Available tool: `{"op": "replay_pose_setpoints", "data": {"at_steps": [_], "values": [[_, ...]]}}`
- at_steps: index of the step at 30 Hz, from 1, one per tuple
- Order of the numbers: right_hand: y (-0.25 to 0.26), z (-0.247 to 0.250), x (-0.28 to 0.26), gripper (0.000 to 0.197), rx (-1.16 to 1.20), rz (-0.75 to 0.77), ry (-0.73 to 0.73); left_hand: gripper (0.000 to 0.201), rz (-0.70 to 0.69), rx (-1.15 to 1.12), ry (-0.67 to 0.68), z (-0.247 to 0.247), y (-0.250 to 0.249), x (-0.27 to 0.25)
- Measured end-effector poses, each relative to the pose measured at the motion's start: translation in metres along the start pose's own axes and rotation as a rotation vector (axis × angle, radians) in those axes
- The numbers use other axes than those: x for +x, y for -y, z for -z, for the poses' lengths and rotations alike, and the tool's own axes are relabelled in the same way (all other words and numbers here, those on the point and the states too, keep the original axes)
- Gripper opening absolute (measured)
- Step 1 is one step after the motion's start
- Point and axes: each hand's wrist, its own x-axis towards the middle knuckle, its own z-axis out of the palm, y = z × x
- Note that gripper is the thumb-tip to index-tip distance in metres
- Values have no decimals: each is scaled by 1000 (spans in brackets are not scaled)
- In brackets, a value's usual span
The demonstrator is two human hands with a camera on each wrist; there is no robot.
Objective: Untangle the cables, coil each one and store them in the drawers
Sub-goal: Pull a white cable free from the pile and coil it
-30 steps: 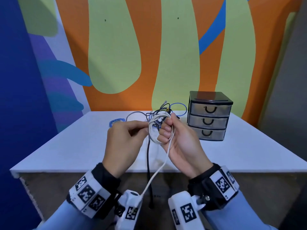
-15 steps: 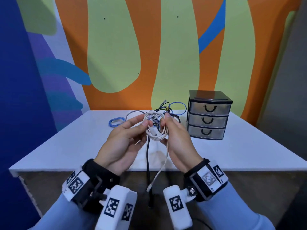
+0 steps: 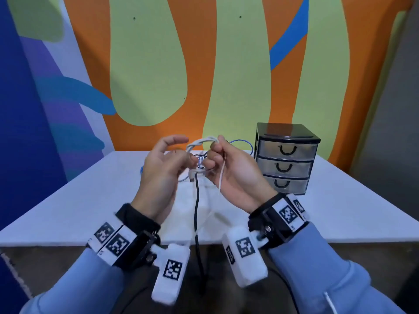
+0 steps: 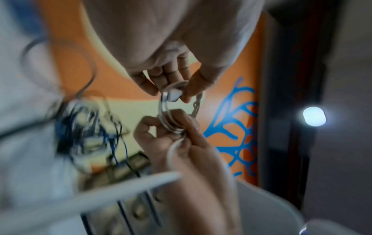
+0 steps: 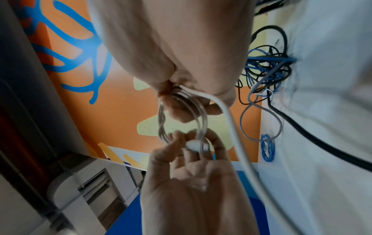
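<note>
A white cable [image 3: 202,141] is wound into a small coil held up between both hands over the table. My right hand [image 3: 215,152] grips one side of the coil [image 5: 182,101], and a loose white tail [image 3: 221,177] hangs below it. My left hand [image 3: 181,155] pinches the cable's white plug [image 4: 173,95] against the other side of the coil, index finger raised. A tangle of black, blue and grey cables [image 5: 267,68] lies on the table behind the hands. The black three-drawer unit [image 3: 285,159] stands at the right, all drawers closed.
A thick black cable [image 3: 196,200] runs from the tangle over the white table's [image 3: 90,200] front edge. A small coiled blue cable [image 5: 266,147] lies left of the tangle. The painted wall stands right behind the table.
Both hands have risen and moved farther over the table with the coil. The hanging white tail has shortened. My left hand has shifted from the coil's side to pinching the plug end.
</note>
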Motion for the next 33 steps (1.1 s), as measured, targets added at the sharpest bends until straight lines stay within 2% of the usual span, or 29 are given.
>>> {"op": "replay_pose_setpoints", "data": {"at_steps": [2,3,6,7,8,10,13,15,19,22,23,26,27,29,31,33], "values": [[0,0,18,39,56,32,-18,38,-71,201,37,0,4,15],[0,1,27,39,84,44,-29,39,-46,265,81,1,7,19],[2,7,50,38,175,61,-58,59,191,463,329,6,17,21],[4,9,56,38,201,65,-57,59,260,495,410,9,20,21],[5,11,61,38,218,62,-57,51,289,508,449,12,22,22],[10,17,71,37,229,48,-61,28,245,499,381,20,24,32],[16,30,81,35,192,16,-86,30,242,264,193,40,23,58],[16,37,88,33,185,-17,-93,32,262,90,127,51,21,76],[8,41,106,34,244,-61,-57,7,346,-37,-25,53,25,110],[1,40,123,34,246,-48,-32,26,447,-188,-105,46,29,136],[-2,40,128,34,205,-37,-32,27,451,-247,-109,43,31,144],[-13,41,140,34,47,38,-58,5,407,-353,-24,28,39,162],[-15,43,143,33,13,74,-70,7,362,-336,21,24,43,166],[-13,49,147,32,-54,145,-113,16,256,-228,112,17,51,174],[-6,59,150,32,-144,197,-171,15,169,-57,224,11,58,178],[-2,69,153,32,-241,220,-216,12,146,66,343,6,64,182]]}}
